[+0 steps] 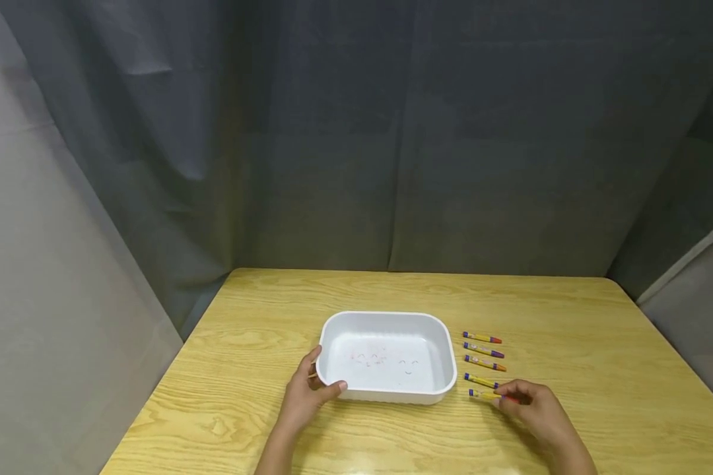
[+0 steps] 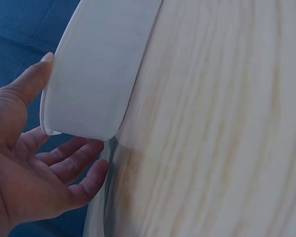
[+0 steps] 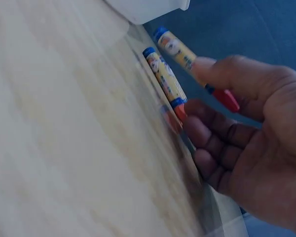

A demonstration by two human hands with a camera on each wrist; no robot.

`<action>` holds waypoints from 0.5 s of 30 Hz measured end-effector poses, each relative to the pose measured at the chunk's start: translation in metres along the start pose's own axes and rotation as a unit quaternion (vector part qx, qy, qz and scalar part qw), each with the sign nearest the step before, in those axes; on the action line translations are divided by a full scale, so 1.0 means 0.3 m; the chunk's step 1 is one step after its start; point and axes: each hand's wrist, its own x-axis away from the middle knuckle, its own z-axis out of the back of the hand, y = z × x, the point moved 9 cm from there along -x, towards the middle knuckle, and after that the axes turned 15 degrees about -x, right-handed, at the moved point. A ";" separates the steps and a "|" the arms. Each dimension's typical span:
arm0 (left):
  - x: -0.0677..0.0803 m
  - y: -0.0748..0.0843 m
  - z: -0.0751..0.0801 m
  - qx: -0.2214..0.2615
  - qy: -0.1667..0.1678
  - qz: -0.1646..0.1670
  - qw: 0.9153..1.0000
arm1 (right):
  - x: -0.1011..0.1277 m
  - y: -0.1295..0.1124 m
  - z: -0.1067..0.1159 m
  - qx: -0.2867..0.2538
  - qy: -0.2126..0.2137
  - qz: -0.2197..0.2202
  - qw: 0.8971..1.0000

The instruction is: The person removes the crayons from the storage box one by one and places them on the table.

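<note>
The nearest crayon (image 1: 483,394) of a row of five lies on the wooden table (image 1: 570,316) just right of the white tray (image 1: 445,389), its yellow wrapper banded in blue. My right hand (image 1: 537,409) is at its right end: in the right wrist view the thumb lies over the wrapper of one crayon and the curled fingers (image 3: 207,133) meet the red tip of the one beside it, but I cannot tell whether the pinch is fully closed. The other four crayons (image 1: 482,350) lie parallel beyond it, running toward the far side, each apart from the next. My left hand (image 1: 305,396) holds the tray's near left corner, thumb hooked over the rim, fingers spread along and under the outer wall. Faint coloured scribbles mark the tray floor. Grey curtains (image 1: 356,132) hang behind the table.
</note>
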 end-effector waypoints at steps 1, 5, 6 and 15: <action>0.000 -0.001 -0.003 0.002 -0.001 0.001 1.000 | -0.002 0.005 0.000 -0.001 0.003 -0.001 1.000; 0.002 0.006 -0.008 0.006 -0.004 0.000 1.000 | -0.011 0.022 -0.005 0.018 0.008 -0.017 1.000; 0.005 0.011 -0.007 0.009 -0.005 0.001 1.000 | -0.014 0.023 -0.007 0.028 0.007 -0.019 0.999; 0.054 0.112 0.030 0.005 -0.009 0.001 1.000 | -0.017 0.007 -0.025 0.085 0.001 0.001 0.996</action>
